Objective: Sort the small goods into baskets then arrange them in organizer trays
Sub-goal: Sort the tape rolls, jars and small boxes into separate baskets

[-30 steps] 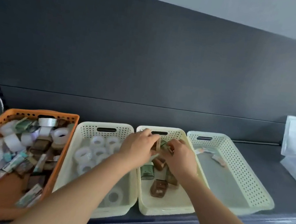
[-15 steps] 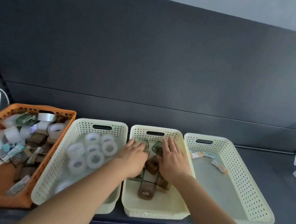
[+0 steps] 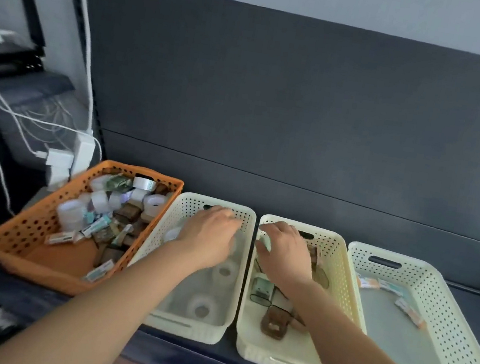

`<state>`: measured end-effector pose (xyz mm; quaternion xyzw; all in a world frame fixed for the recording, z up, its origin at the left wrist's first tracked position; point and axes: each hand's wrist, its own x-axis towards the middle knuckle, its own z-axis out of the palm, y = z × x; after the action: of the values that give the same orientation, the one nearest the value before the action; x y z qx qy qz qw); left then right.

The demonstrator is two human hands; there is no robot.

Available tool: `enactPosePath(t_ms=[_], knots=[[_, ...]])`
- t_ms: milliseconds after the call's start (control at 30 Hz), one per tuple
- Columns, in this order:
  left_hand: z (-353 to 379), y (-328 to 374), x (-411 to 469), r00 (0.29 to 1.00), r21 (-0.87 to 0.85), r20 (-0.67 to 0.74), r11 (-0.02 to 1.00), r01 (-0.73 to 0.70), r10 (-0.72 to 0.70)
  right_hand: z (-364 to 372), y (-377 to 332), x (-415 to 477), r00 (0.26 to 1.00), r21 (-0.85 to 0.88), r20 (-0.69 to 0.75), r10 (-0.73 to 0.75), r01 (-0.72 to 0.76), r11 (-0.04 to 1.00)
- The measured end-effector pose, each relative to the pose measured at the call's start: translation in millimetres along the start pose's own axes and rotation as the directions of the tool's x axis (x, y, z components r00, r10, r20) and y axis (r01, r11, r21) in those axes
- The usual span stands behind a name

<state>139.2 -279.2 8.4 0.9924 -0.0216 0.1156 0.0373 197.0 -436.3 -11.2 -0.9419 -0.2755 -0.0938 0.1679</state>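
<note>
Orange perforated basket point(image 3: 39, 223); three cream perforated baskets point(image 3: 342, 278).

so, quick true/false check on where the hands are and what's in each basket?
1. The left hand is over the tape-roll basket. True.
2. The orange basket holds mixed goods. True.
3. The right hand reaches into the orange basket. False: it is over the middle cream basket, above brown and green items.
4. The rightmost basket is full of tape rolls. False: it holds only a few small flat packets.
</note>
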Motion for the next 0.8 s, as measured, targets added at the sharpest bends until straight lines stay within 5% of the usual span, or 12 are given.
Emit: enactPosePath(t_ms=[300,567,800], knots=[[-31.8,-97.3,-68.4,0.959,0.084,0.007,0.956,0.281,-0.283,21.5,-107.9,28.7,0.960,0.162,0.098,-0.264,0.246,0.956],[-25.9,-167.9,-109.9,0.843,0.085,0.303,0.893,0.442,-0.445,53.5,-191.5,50.5,0.857,0.035,0.266,-0.441,0.449,0.893],[-1.1,-191.3,-109.4,0.809,-0.098,0.473,0.892,0.442,-0.349,78.3,-226.5,65.2,0.795,-0.256,0.535,-0.284,0.473,0.843]])
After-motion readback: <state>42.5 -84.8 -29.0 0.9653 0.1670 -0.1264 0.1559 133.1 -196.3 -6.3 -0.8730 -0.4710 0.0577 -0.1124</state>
